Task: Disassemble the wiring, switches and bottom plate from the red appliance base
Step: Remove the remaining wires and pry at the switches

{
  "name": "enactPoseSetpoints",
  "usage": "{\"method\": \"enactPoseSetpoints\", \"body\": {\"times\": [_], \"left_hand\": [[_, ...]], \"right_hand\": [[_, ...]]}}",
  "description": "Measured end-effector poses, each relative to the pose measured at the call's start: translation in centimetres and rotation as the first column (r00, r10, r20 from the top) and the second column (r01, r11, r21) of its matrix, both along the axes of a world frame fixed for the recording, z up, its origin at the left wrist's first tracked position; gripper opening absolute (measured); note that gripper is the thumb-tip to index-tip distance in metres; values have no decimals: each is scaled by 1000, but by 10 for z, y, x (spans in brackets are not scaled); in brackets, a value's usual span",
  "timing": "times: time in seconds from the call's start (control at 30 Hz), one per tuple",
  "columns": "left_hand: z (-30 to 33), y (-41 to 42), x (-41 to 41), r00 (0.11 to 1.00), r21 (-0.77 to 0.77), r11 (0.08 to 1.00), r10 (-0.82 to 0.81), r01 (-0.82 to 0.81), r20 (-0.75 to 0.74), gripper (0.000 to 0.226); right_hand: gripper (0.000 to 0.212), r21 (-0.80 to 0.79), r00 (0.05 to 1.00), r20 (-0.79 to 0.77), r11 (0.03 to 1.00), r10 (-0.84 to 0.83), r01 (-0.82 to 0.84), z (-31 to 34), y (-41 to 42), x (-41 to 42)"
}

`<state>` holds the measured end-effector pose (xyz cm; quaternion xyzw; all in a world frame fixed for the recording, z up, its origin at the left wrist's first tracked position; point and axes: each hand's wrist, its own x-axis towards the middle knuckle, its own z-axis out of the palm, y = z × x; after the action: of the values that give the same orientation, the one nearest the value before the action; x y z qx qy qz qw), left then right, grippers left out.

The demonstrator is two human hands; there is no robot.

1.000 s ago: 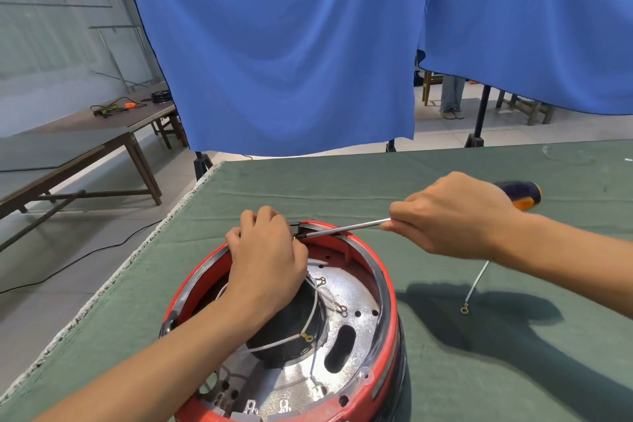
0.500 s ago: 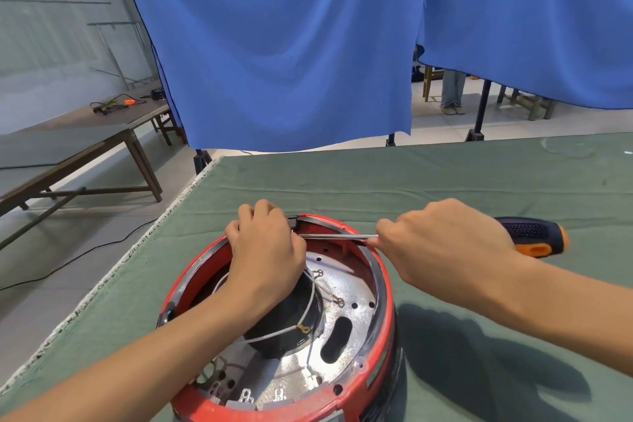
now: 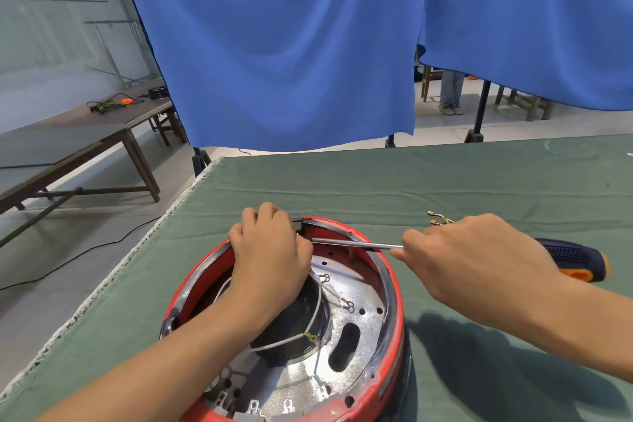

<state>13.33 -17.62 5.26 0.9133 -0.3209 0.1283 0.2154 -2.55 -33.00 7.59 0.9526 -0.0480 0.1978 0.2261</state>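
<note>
Two hands, left grip (image 3: 270,250) curled on red base (image 3: 394,288) rim, right grip (image 3: 472,257) clamping screwdriver (image 3: 352,243) (tip beside left).

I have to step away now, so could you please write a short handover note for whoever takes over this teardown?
Left hand: grips the far rim of the red base.
Right hand: holds the screwdriver, its tip at the rim beside the left hand.
Done: one loose wire lies on the green cloth beyond the right hand.
Left: white wires and the metal plate are still inside the base; switches not clearly visible.
</note>
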Motion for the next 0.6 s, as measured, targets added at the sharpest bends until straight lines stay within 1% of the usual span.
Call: {"method": "enactPoseSetpoints", "body": {"times": [0.1, 0.2, 0.37, 0.53, 0.6], "left_hand": [[1, 0, -1, 1000, 23, 1000, 2, -2, 18, 12], [2, 1, -2, 999, 21, 1000, 8, -9, 41, 12], [2, 1, -4, 996, 79, 997, 9, -17, 90, 14], [2, 0, -5, 992, 112, 993, 14, -28, 122, 13], [1, -1, -6, 992, 120, 992, 13, -28, 128, 12]], "right_hand": [[48, 45, 999, 35, 999, 21, -22, 0, -1, 0], [48, 43, 998, 65, 999, 4, -7, -5, -2, 1], [40, 48, 992, 122, 999, 9, -15, -9, -2, 2], [41, 79, 991, 134, 997, -6, -5, -11, 2, 3], [46, 87, 992, 128, 996, -9, -2, -10, 3, 5]]}}
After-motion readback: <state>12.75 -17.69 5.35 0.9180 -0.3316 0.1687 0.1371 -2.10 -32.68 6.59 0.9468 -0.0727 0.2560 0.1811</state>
